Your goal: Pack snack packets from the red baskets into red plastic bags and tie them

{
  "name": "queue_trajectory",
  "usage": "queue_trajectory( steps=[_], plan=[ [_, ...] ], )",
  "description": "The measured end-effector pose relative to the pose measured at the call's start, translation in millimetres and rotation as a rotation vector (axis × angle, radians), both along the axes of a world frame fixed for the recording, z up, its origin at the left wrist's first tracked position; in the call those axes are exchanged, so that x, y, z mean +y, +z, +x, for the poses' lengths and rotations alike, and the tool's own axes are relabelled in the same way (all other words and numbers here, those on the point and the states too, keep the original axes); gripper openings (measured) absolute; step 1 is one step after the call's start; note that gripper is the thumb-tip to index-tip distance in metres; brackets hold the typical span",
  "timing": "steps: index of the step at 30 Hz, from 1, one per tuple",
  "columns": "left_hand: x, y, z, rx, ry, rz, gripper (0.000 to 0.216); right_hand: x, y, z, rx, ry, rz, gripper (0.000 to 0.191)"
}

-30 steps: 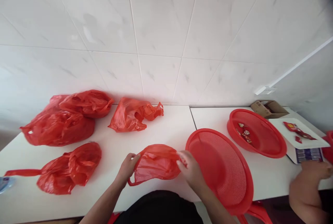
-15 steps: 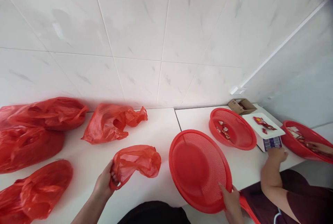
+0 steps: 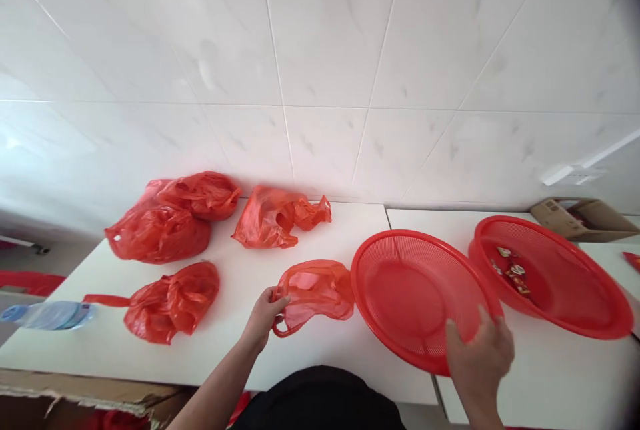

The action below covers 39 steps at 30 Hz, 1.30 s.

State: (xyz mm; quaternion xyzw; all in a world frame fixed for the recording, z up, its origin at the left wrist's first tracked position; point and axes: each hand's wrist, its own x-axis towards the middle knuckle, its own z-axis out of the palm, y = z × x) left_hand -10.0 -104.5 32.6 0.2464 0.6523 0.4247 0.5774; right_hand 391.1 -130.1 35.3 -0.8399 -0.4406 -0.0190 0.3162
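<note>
Bag in the left hand, pinched shut at its near-left edge, flat on the desk. Long side running left to right, far end just touching the basket. Basket straight to the right of the bag, tipped up a bit, near rim clamped in the right hand, thumb inside. Left hand nearer the bag, right hand nearer the basket. Half a second ago: bag puffed up and well apart from the basket; now flatter and right against it. Second basket with sweets behind.
</note>
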Motion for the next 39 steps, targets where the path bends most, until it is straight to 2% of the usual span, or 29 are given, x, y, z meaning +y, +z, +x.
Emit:
queue_trajectory(
  steps=[3,6,10,13,16,18,19,22,24,26,27,28,30,32,34,38,39],
  plan=[
    [-2.1,2.9,-3.4,0.04,-0.045,0.025,0.034,12.4,1.0,-23.2,0.023,0.064,-0.048,0.074],
    [-4.6,1.5,-8.6,0.045,-0.071,0.042,0.029,11.9,-8.7,-24.0,0.099,0.068,-0.128,0.074],
    [-7.8,-1.2,-14.1,0.054,-0.059,0.039,0.027,0.0,-9.3,-35.0,0.112,0.189,-0.052,0.064],
    [-8.5,-0.7,-14.4,0.051,-0.047,0.03,0.031,-9.1,-3.7,-70.8,0.247,0.438,-0.029,0.046],
    [-7.9,-0.2,-12.8,0.047,-0.066,0.051,0.031,-10.0,-3.0,-122.3,0.354,0.807,-0.123,0.032],
    [-7.3,-0.4,-12.9,0.074,-0.098,0.074,0.029,-2.9,-6.4,-156.0,0.281,1.004,-0.178,0.035],
    [-7.0,-0.3,-13.9,0.096,-0.12,0.082,0.028,2.6,-8.7,-170.3,0.229,1.052,-0.201,0.042],
    [-7.0,4.7,-22.4,0.185,-0.195,0.066,0.026,22.0,-15.8,-198.0,0.118,1.04,-0.327,0.067],
    [-8.6,13.6,-31.2,0.363,-0.166,0.088,0.031,32.1,-17.8,-204.0,0.141,0.979,-0.425,0.054],
    [-11.3,25.6,-37.9,0.648,-0.097,0.23,0.036,37.2,-15.5,-203.6,0.241,0.922,-0.445,0.027],
    [-12.3,31.1,-38.9,0.766,-0.096,0.332,0.036,38.0,-12.6,-202.5,0.313,0.897,-0.423,0.021],
    [-12.5,35.3,-37.7,0.83,-0.147,0.433,0.032,38.0,-8.7,-201.4,0.397,0.877,-0.392,0.022],
    [-9.1,36.8,-28.5,0.795,-0.386,0.561,0.026,36.3,0.6,-200.5,0.618,0.849,-0.359,0.029],
    [0.5,26.9,-11.6,0.69,-0.654,0.551,0.027,32.8,9.1,-202.0,0.87,0.831,-0.381,0.034],
    [14.2,7.8,9.0,0.665,-0.825,0.453,0.027,27.2,14.5,-205.0,1.052,0.824,-0.416,0.04],
    [36.6,-32.1,44.1,0.631,-0.952,0.387,0.011,8.7,19.5,-206.1,1.15,0.873,-0.497,0.049],
    [39.1,-38.8,48.9,0.613,-0.986,0.363,0.018,3.4,21.4,-203.8,1.157,0.882,-0.505,0.052]
  ],
)
